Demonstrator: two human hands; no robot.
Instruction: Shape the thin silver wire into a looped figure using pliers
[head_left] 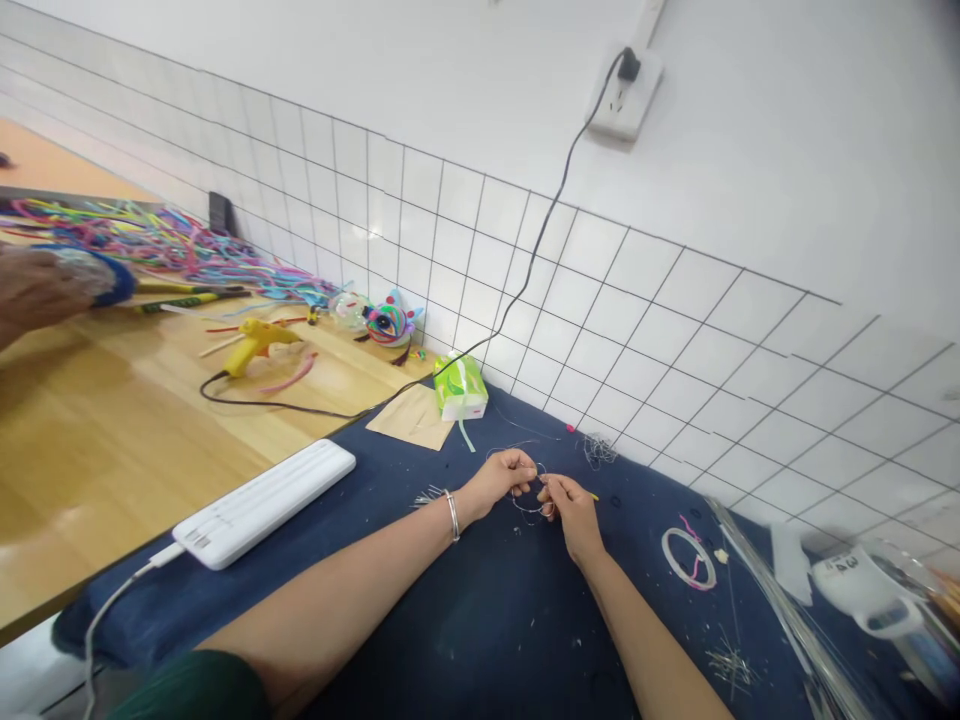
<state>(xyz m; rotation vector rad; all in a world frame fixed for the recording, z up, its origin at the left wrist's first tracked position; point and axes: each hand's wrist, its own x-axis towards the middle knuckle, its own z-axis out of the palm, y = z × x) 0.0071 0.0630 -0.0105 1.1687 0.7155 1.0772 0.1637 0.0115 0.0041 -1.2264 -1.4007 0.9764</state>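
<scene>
Over the dark blue cloth (480, 610), my left hand (501, 482) pinches a thin wire loop (517, 508) between thumb and fingertips. A silver bracelet (452, 515) circles that wrist. My right hand (573, 510), fingers closed, meets the same loop from the right, almost touching the left fingertips. A small yellow tip (595, 497) shows just beyond the right knuckles; I cannot make out what it belongs to. Tangled fine wire (599, 450) lies past my hands, and short wire pieces (428, 496) lie behind my left wrist.
A white power bank (264, 503) with a cable lies left, near a yellow glue gun (259, 345) on the wooden table. A tissue pack (460, 388) stands by the wire grid. At right are a tape ring (689, 558) and a white mug (862, 590). Another person's hand (45, 290) is far left.
</scene>
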